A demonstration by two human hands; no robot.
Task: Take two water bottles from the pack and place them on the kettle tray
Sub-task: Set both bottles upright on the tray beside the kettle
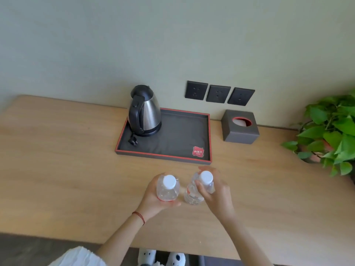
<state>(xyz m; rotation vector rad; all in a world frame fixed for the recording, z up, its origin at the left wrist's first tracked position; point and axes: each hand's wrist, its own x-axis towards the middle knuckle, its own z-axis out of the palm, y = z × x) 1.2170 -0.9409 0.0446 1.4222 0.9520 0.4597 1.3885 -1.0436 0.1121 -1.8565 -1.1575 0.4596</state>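
My left hand (153,198) grips a clear water bottle with a white cap (167,189), held upright above the wooden desk. Beside it, my right hand (215,194) grips a second clear bottle with a white cap (194,192). Both bottles hover a short way in front of the dark kettle tray with a red rim (184,135). A steel and black kettle (145,112) stands on the tray's left part, its plug (133,141) lying beside it. The tray's right part is bare except for a red logo. The bottle pack is not in view.
A dark tissue box (240,127) stands right of the tray. A leafy green plant (330,131) fills the right edge. Three black wall sockets (219,93) sit above the desk (57,160). The desk's front edge runs just below my forearms.
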